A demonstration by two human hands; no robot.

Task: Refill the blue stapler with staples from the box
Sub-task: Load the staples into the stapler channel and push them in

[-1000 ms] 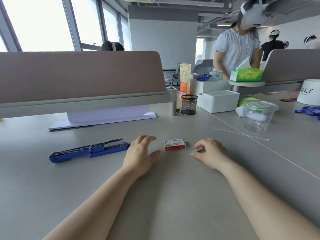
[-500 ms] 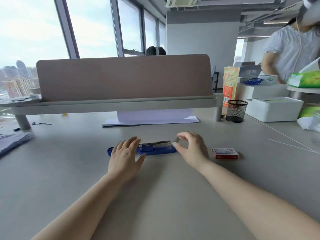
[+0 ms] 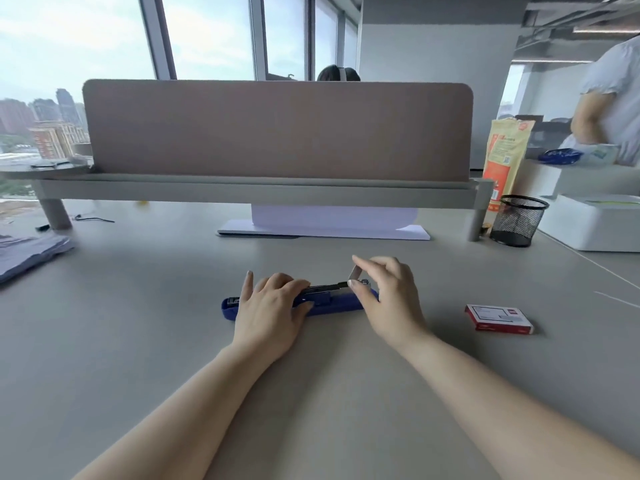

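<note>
Here, a long blue plastic stapler (image 3: 332,303) lay flat on the grey desk (image 3: 138,341), steadied under the left hand's (image 3: 270,313) fingers. The right hand (image 3: 388,299) pinched a thin strip of metal staples (image 3: 356,271), likely brittle, by its ends. The small red cardboard staple box (image 3: 498,318) sat well to the right.

Blue stapler (image 3: 332,304): long-bodied, lying flat on the grey table (image 3: 138,341) with its length running left to right, its metal staple channel exposed along the top; middle section covered by a hand. Strip of staples (image 3: 355,272): short, silver, held tilted above the stapler's right end. Staple box (image 3: 498,318): small, red with a white label panel, lying flat, well to the right of the stapler.
</note>
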